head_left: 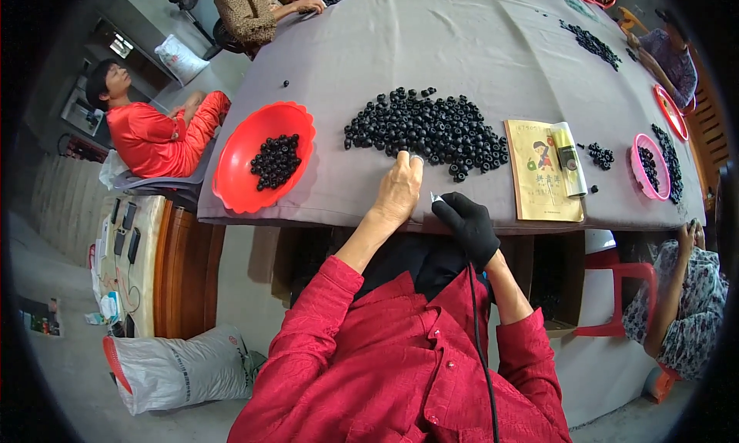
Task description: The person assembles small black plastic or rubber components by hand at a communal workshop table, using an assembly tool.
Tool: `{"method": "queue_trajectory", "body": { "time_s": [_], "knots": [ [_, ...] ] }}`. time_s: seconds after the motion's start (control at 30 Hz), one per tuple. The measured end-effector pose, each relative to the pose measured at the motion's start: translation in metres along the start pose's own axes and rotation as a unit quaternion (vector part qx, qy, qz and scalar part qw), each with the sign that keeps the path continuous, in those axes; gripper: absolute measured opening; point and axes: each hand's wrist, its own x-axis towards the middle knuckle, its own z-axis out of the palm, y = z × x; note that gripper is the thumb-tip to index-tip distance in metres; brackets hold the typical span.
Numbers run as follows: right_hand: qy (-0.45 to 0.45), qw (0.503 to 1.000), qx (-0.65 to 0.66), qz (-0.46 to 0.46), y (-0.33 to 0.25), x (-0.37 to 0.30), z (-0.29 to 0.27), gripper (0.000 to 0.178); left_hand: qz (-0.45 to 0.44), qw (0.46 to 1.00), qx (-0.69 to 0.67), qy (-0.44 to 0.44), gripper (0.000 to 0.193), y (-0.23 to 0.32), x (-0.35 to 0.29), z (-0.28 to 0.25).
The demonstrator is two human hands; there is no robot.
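A broad pile of small black bead-like pieces with holes (431, 127) lies on the grey cloth-covered table (346, 73). My bare left hand (399, 187) reaches to the pile's near edge with its fingers curled together; whatever is between the fingertips is hidden. Close beside it, my right hand (471, 226), in a black glove, is closed around a slim corded tool (436, 198). Only the tool's pale metal tip shows, pointing toward my left hand. A black cable (479, 327) runs down from that hand over my red shirt. To the left, a red scalloped bowl (231, 166) holds more black pieces.
Right of the pile lies a yellow booklet (535, 193) with a pale tube (568, 154) on it. A pink basket (639, 173) stands farther right. Other people work around the table; a person in red (158, 135) sits at the left. A stuffed white sack (192, 366) lies on the floor.
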Motion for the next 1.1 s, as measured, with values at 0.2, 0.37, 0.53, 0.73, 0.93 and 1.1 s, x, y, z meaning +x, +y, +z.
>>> {"method": "queue_trajectory", "body": {
  "time_s": [0.2,0.37,0.53,0.73,0.93,1.1],
  "knots": [
    [-0.008,0.999,-0.020,0.025,-0.002,-0.001,0.000,0.026,0.005,0.997,-0.068,0.041,0.012,-0.010,0.000,-0.002],
    [0.018,0.999,0.038,0.022,0.003,0.001,-0.001,0.025,-0.185,0.909,-0.372,-0.011,0.009,-0.007,-0.003,-0.003],
    [0.049,0.994,0.080,0.052,0.005,0.001,0.001,0.023,-0.234,0.752,-0.614,-0.061,0.016,0.007,-0.006,-0.001],
    [0.061,0.992,0.092,0.056,0.003,0.001,0.001,0.022,-0.191,0.708,-0.665,-0.142,0.012,0.013,-0.007,0.000],
    [0.052,0.995,0.087,0.014,0.007,0.002,-0.001,0.024,-0.224,0.667,-0.695,-0.147,0.012,0.013,-0.008,-0.003],
    [0.113,0.990,0.080,0.017,0.011,0.007,-0.006,0.025,-0.245,0.585,-0.768,-0.093,0.016,0.005,-0.012,0.001]
  ]
}}
